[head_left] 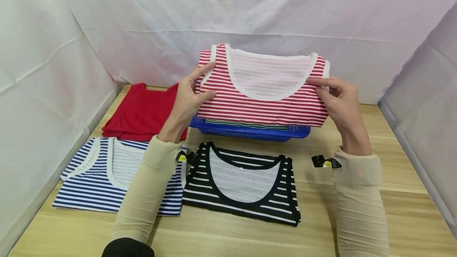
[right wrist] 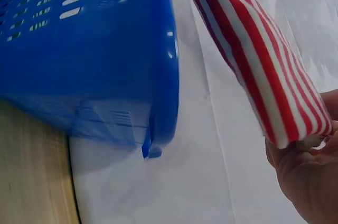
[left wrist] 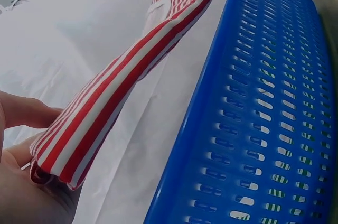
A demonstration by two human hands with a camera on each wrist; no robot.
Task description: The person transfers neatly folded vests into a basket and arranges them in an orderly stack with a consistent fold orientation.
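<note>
Left grip: the left hand pinches the 9 o'clock edge of the folded red-and-white striped top, thumb on the front, index finger stretched along the shoulder strap.
Right grip: the right hand pinches the 3 o'clock edge of the same top, fingertips on the front near the strap; the right wrist view shows the fold resting against the palm.
Where the top is: held in the air between both hands, above the blue basket, not touching it as far as the wrist views show.
Below it: the basket stands on the counter and holds at least one more striped garment with green lines.
Risk, sag: only the two side edges are held, so I judge the middle could droop and the fold could open.
Risk, slip: the pinches are light and sit near the straps; if one lets go, the top would likely swing down onto the basket rim.
Risk, snag: a hanging hem could catch on the basket's slotted wall.
Count, hands: two.
Count, baskets: one.
Count, laid-out garments: three, namely the red stack at 10 o'clock, the blue-striped top at 8 o'clock, the black-striped top at 6 o'clock.
Count, held tops: one.
</note>
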